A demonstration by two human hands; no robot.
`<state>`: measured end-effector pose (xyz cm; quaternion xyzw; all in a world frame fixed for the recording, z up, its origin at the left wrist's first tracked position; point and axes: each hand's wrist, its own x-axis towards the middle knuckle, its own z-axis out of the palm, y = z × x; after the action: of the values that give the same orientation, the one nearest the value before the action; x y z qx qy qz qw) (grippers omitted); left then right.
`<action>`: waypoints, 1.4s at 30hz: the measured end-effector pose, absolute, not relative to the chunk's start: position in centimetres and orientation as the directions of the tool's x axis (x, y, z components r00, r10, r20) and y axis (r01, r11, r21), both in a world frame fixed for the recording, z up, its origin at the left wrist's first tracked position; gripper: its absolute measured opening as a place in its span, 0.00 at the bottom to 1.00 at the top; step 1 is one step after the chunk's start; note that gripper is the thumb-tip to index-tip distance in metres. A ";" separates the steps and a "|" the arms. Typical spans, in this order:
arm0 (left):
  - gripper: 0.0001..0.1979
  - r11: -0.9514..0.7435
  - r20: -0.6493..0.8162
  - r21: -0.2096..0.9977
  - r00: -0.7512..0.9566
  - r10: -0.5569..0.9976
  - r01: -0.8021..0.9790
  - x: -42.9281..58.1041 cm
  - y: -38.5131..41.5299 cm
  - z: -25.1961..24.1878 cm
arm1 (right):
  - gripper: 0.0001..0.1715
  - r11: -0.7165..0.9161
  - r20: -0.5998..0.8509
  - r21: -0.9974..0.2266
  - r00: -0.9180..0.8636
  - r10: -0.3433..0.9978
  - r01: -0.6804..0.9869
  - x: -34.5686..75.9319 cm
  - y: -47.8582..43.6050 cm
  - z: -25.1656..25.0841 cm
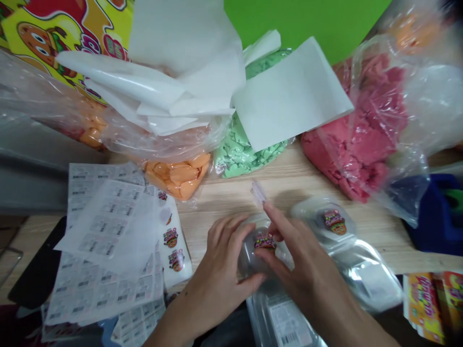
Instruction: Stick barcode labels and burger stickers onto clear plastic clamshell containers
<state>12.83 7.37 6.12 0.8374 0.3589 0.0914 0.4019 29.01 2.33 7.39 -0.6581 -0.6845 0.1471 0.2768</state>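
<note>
My left hand (233, 258) curves around the side of a clear plastic clamshell container (248, 255), its fingers on the rim. On that container is a colourful burger-logo sticker (264, 241). My right hand (294, 250) lies over the container's other side, thumb at the logo sticker. At its index fingertip clings a small, slightly blurred see-through label (258, 193). The lower half of the container bears a white barcode label (288, 323). Right of my hands, another open clear container (321, 209) carries the same logo.
Barcode label sheets (104, 289) and a logo sticker sheet (177, 241) lie left. Behind are bags of orange pieces (177, 176), green pieces (237, 156) and pink pieces (361, 140), with white paper (292, 94) on top. A blue tape dispenser (430, 217) stands right.
</note>
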 end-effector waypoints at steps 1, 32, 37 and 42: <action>0.38 -0.440 -0.112 0.729 0.725 0.679 0.524 12.9 7.3 6.1 | 0.40 0.071 0.191 -0.558 0.044 0.981 0.827 28.8 2.1 7.2; 0.36 -0.364 -0.111 0.726 0.621 0.776 0.584 12.5 6.0 4.8 | 0.30 -0.281 0.281 -0.631 0.550 0.786 0.723 40.5 0.4 5.4; 0.43 -0.310 -0.165 0.749 0.617 0.769 0.586 12.5 6.0 5.1 | 0.08 -0.211 0.243 -0.753 0.562 0.791 0.623 36.2 -0.2 9.7; 0.46 -0.387 -0.019 0.763 0.616 0.788 0.518 12.7 6.0 4.7 | 0.12 -0.305 -0.249 -0.940 0.298 0.921 0.155 31.4 1.2 10.2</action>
<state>12.65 6.04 4.73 0.8138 0.4012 0.1764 0.3816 31.38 1.23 10.19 -0.6776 -0.3972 0.4395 0.4359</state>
